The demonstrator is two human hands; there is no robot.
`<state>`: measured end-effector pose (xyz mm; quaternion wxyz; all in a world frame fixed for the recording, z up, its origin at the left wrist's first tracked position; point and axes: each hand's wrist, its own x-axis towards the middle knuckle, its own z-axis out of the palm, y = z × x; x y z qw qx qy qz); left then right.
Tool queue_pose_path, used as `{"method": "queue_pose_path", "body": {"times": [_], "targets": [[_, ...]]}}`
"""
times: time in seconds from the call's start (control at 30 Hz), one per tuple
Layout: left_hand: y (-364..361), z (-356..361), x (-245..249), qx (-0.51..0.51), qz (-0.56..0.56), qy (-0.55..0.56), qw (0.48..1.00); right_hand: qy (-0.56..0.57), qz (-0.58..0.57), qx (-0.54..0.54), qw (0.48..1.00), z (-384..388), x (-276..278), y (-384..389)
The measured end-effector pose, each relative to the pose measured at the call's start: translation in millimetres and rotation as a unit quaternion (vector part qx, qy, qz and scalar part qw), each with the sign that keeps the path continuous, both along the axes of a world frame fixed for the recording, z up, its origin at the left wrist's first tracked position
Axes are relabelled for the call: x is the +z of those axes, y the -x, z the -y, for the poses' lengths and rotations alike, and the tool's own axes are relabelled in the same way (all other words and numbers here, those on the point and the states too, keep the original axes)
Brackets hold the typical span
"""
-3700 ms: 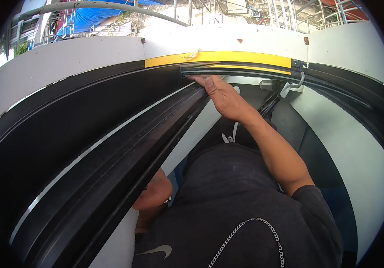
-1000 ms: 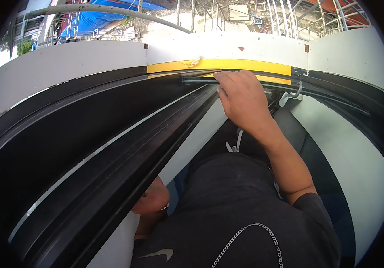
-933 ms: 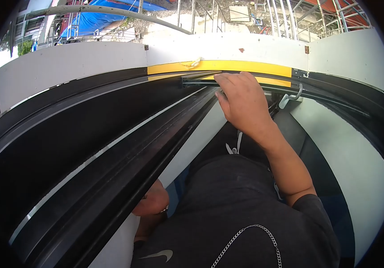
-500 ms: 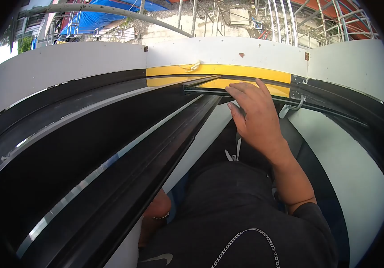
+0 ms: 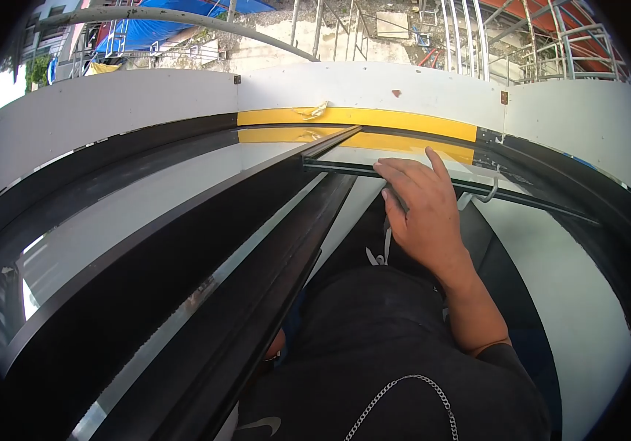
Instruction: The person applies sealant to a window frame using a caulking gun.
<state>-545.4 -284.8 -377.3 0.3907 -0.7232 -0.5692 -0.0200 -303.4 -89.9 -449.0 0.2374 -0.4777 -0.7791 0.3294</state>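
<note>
My right hand point(image 5: 422, 206) grips the top edge of a dark-edged glass panel point(image 5: 528, 197), fingers over the far side and thumb on the near side. The panel's left end lies by a long black frame point(image 5: 257, 294), which runs diagonally down to the lower left. A grey metal hook or handle point(image 5: 486, 192) sits on the panel edge, right of the hand. Only a bit of my left forearm with a bracelet shows behind the black frame; the left hand itself is hidden.
Beyond the panel stands a white board wall point(image 5: 374, 82) with a yellow strip point(image 5: 396, 117) along its base. Metal scaffold bars point(image 5: 205, 23), a blue tarp point(image 5: 143, 33) and rubble ground lie past it. Dark and pale curved surfaces are at the right.
The glass panel and my right hand have moved slightly nearer my body. More of the pale reflection shows behind the panel edge. The black frame now covers more of my left forearm.
</note>
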Motion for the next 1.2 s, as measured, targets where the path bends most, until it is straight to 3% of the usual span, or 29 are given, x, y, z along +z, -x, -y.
{"method": "queue_pose_path", "body": {"times": [0.1, 0.17, 0.2, 0.27, 0.3, 0.37, 0.4, 0.47, 0.5, 0.57, 0.7, 0.8, 0.87, 0.93, 0.97, 1.03, 1.17, 1.2], "targets": [[1, 3, -5, 0.01, -0.003, 0.014, 1.0, -0.037, -0.003, 0.019, 0.999, 2, 3, -5], [2, 3, -8, 0.017, -0.004, 0.024, 1.0, 0.008, -0.185, 0.041, 0.982, 14, 6, -14], [3, 4, -9, 0.021, -0.004, 0.03, 0.999, 0.01, -0.182, 0.042, 0.982, 21, 10, -20], [4, 5, -12, 0.025, -0.004, 0.047, 0.999, 0.252, -0.264, 0.064, 0.929, 36, 20, -34], [5, 6, -14, 0.028, -0.005, 0.052, 0.998, 0.252, -0.26, 0.063, 0.93, 40, 14, -43], [7, 9, -17, 0.034, -0.006, 0.068, 0.997, 0.398, -0.214, 0.043, 0.891, 54, -11, -67], [8, 10, -20, 0.037, -0.007, 0.076, 0.996, 0.398, -0.211, 0.041, 0.892, 62, -23, -79], [9, 13, -23, 0.042, -0.015, 0.097, 0.994, 0.611, -0.191, -0.08, 0.764, 78, -48, -105], [10, 16, -26, 0.046, -0.018, 0.109, 0.993, 0.61, -0.189, -0.083, 0.765, 84, -59, -116], [12, 18, -32, 0.053, -0.027, 0.138, 0.989, 0.622, -0.191, -0.208, 0.73, 93, -78, -133], [15, 26, -44, 0.078, -0.05, 0.209, 0.974, 0.57, -0.215, -0.305, 0.732, 99, -107, -137], [20, 34, -56, 0.106, -0.076, 0.289, 0.948, 0.531, -0.196, -0.313, 0.763, 104, -134, -141], [23, 40, -63, 0.114, -0.035, 0.302, 0.946, 0.482, -0.11, -0.301, 0.815, 108, -144, -146], [24, 40, -73, 0.104, 0.087, 0.284, 0.949, 0.461, -0.1, -0.302, 0.828, 115, -151, -153], [19, 35, -72, 0.133, 0.213, 0.28, 0.927, 0.436, -0.09, -0.3, 0.843, 118, -153, -157], [-15, -1, -44, 0.227, 0.526, 0.256, 0.779, 0.435, -0.086, -0.302, 0.844, 119, -140, -162], [-34, -16, -48, 0.183, 0.552, 0.23, 0.781, 0.423, -0.101, -0.293, 0.852, 129, -138, -182], [-40, -22, -42, 0.189, 0.514, 0.287, 0.786, 0.421, -0.1, -0.295, 0.852, 132, -137, -186]]}}
